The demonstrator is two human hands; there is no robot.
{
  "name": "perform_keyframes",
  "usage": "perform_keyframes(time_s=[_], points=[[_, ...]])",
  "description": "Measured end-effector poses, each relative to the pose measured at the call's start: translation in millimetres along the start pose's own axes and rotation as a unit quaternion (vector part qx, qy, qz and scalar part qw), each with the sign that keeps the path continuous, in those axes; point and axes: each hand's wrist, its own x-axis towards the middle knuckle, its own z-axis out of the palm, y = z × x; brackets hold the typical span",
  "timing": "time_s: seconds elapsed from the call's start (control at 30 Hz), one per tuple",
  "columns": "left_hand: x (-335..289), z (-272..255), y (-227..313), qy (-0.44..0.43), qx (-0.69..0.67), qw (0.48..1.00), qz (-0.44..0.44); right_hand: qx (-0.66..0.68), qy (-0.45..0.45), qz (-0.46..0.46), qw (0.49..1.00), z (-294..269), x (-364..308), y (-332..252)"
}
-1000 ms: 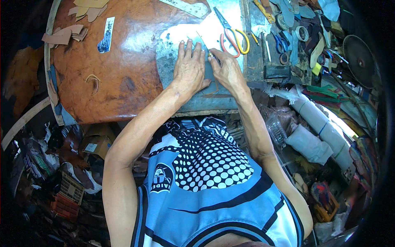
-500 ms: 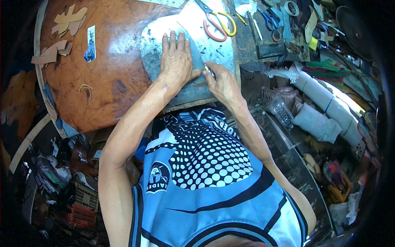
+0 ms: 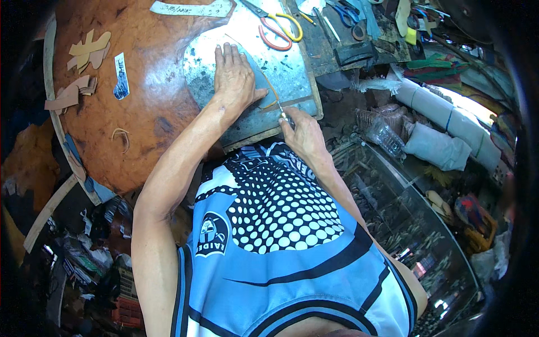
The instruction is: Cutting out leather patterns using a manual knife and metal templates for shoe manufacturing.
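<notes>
My left hand lies flat, fingers stretched out, pressing on a blue-grey sheet piece with a curved edge. Under it is a scuffed metal plate. My right hand is closed round a slim cutting knife, just off the piece's lower right corner; much of its handle is hidden in my fingers. A thin orange-brown strip curves along the piece's right edge and ends near the blade tip.
Red-and-yellow-handled scissors lie beyond the plate. A brown leather hide spreads to the left, bearing tan leather pieces and a marked template. More tools, including blue-handled scissors, crowd the bench at the upper right.
My right hand has drawn the knife toward me along the curved edge, and the thin strip now shows there. My left hand stays on the piece. The whole view has shifted slightly.
</notes>
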Motion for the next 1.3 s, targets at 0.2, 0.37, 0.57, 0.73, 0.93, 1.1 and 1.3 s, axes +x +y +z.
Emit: perform_keyframes(time_s=[0.2,0.37,0.57,0.73,0.93,1.1,1.3], points=[[10,5,3,-0.001,0.027,1.0,0.011,-0.036,0.069,0.011,0.997,-2,-5,13],[14,19,-10,0.028,-0.07,0.997,0.024,-0.023,0.23,0.02,0.973,-18,-10,21],[-5,44,-21,0.15,-0.195,0.968,0.052,-0.075,0.159,-0.006,0.984,6,33,-2],[-31,67,10,0.139,-0.224,0.963,0.063,-0.123,0.122,-0.017,0.985,23,67,6],[-32,78,36,0.133,-0.253,0.957,0.055,-0.092,0.154,-0.014,0.984,20,105,35],[-28,68,34,0.169,-0.392,0.903,0.034,0.288,-0.05,0.111,0.95,-27,114,21],[-23,21,41,-0.033,-0.84,0.541,-0.023,0.569,-0.053,0.112,0.813,-44,97,10]])
